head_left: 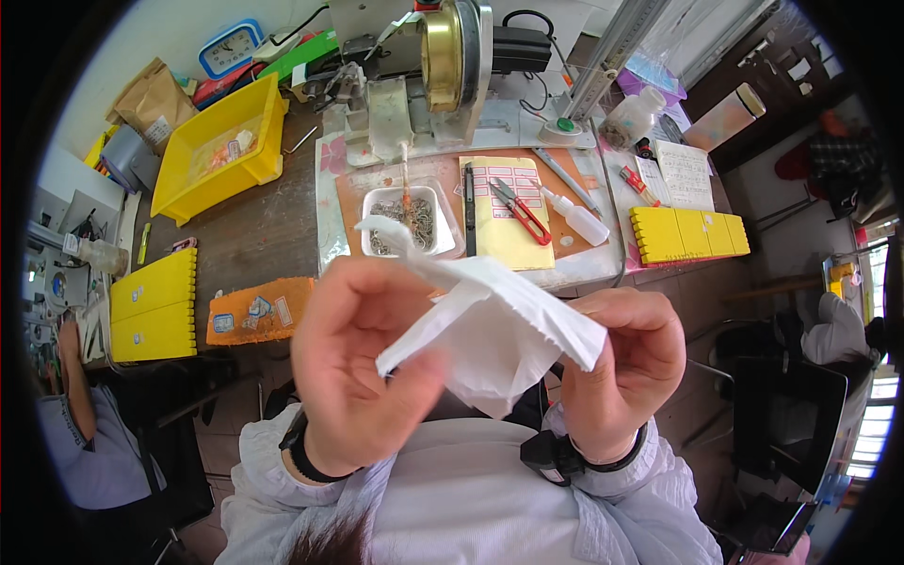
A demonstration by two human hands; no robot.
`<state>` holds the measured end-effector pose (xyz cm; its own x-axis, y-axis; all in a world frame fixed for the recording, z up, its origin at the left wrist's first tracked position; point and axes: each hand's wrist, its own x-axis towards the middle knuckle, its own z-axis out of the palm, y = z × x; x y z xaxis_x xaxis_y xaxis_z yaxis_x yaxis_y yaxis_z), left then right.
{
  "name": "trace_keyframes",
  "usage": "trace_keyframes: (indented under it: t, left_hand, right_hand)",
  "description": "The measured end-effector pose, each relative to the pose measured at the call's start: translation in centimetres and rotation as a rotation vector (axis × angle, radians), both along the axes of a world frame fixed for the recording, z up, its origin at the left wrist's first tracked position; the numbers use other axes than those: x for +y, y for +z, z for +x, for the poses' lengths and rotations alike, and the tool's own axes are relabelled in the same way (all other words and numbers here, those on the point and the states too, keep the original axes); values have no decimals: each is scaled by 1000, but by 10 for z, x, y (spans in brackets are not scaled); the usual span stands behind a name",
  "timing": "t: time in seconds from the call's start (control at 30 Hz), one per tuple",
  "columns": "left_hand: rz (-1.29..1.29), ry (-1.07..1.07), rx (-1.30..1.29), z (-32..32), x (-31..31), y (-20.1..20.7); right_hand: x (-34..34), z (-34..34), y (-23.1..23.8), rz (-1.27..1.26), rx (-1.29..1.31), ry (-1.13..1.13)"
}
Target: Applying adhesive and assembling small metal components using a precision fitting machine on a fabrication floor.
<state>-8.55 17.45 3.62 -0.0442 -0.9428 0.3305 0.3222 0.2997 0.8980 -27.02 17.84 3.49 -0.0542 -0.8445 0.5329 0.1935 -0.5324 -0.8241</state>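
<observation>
A crumpled, folded sheet of thin white paper [508, 325], like a tissue, hangs in front of me above the table's near edge. My right hand [631, 353] pinches its right corner between thumb and bent fingers. The left part of the sheet lies within my left hand [358, 353], whose curled fingers are partly covered by it; the thumb is slightly blurred. Just beyond the paper stands a white tray [439, 247] of small metal pieces. Red-handled thread snips [527, 215] rest on a yellow pad [537, 256], next to a white squeeze bottle [579, 221].
A machine with a brass-coloured wheel [439, 61] stands at the back. Yellow bin [169, 193] at left; yellow notched boards [155, 306] and an orange mat [282, 325] line the front. Another yellow board [687, 235] is at right. Another person's arm [75, 381] shows far left.
</observation>
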Motion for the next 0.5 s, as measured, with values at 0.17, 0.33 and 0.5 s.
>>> trace_keyframes:
  t: [0.17, 0.33, 0.5]
  left_hand:
    - [-42, -22, -155, -12, -2, 0]
    - [337, -147, 195, 1, 0, -13]
    - [257, -46, -39, 6, 1, -6]
  right_hand:
    - [-1, 1, -4, -39, 76, 80]
    - [-2, -2, -8, 32, -182, 126]
    - [-5, -9, -12, 126, -311, 94]
